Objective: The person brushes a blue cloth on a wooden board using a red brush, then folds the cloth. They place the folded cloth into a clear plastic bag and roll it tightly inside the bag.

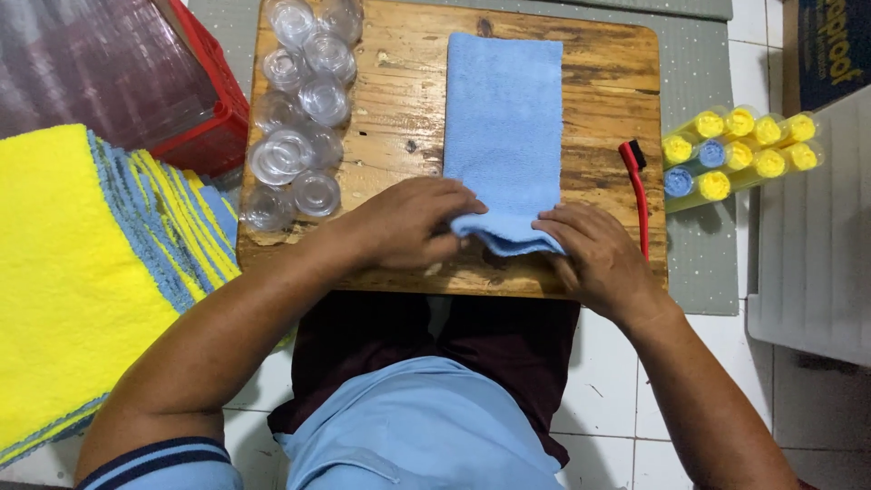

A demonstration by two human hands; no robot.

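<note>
The big pile of yellow cloths (63,272) runs off the left edge, and the red crate (213,100) is cut off at the top. On the wooden board (399,109) lies the folded blue cloth (504,118), with bare wood on both sides. The left hand (408,222) and right hand (594,249) both pinch its near end, hiding part of it, close to the board's front edge.

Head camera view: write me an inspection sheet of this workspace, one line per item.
Surface: wooden board, worn, lying on a grey mat over white floor tiles.
Job's things: blue cloth folded into a long strip on the board, its near end being rolled or folded.
Clutter: clear plastic cups on the board's left side; red-handled brush at its right edge.
Grippers: left hand and right hand both grip the cloth's near end.
Cables: nothing seen.
Surroundings: stack of yellow and blue cloths at left, red crate, yellow and blue capped bottles at right.
</note>
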